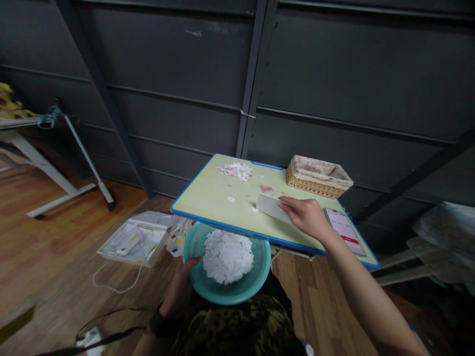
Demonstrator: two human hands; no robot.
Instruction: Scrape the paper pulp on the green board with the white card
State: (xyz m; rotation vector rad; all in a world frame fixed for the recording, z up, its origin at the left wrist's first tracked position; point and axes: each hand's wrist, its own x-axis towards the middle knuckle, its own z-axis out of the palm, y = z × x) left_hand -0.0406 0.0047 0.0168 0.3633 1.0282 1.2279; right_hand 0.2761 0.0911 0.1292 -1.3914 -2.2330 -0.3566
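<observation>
My left hand (184,274) grips the left rim of a teal plastic mesh basket (261,269), held against the near edge of the table. A heap of small white scraps (227,256), apparently torn paper, fills the basket's middle. Over the yellow tabletop, my right hand (306,215) pinches a flat white card (273,206), tilted on its long edge near the board. A few stray white bits lie by the card's left end. Farther back on the table sits a loose pile of pinkish-white scraps (237,171).
A woven basket with a cloth lining (319,185) stands at the table's (208,198) back right, and a phone (345,231) lies at its right end. On the floor to the left is an open white box (129,242) with a cable. A dark metal wall (178,74) rises behind.
</observation>
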